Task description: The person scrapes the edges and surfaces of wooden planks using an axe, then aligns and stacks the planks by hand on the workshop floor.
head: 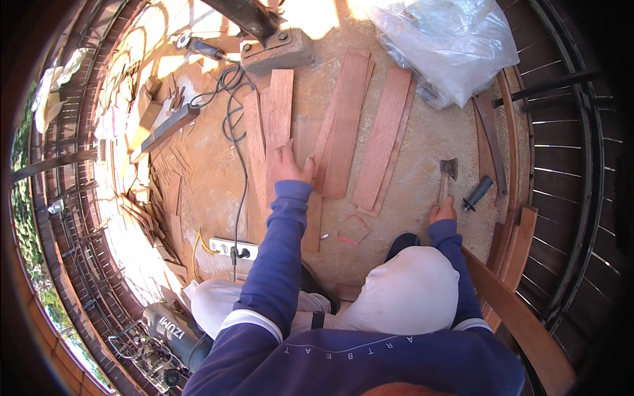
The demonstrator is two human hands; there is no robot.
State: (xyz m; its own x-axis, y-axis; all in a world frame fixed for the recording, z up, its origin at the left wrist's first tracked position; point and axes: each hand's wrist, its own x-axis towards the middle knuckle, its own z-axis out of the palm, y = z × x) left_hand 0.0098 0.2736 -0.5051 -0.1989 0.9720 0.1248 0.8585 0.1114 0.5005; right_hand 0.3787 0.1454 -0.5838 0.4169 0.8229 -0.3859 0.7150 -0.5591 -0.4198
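Note:
My left hand (293, 164) is over the left group of reddish wooden boards (281, 106), thumb and fingers apart. Its fingertips appear to rest on a board, and the thumb comes near the edge of the middle boards (344, 128). A third pair of boards (384, 136) lies further right. Low on the right, my right hand (443, 212) grips the wooden handle of a small hatchet (449, 169), its dark metal head pointing away from me. Beside it on the floor is a black side handle (478, 193), apparently from a power tool.
A corded angle grinder (200, 47) lies beyond a looped cable. A white power strip (233, 247) is near my left knee. Wood offcuts (148, 218) are piled left, by an air compressor (173, 329). A bolted post base (277, 52) and plastic sheeting (450, 44) stand ahead.

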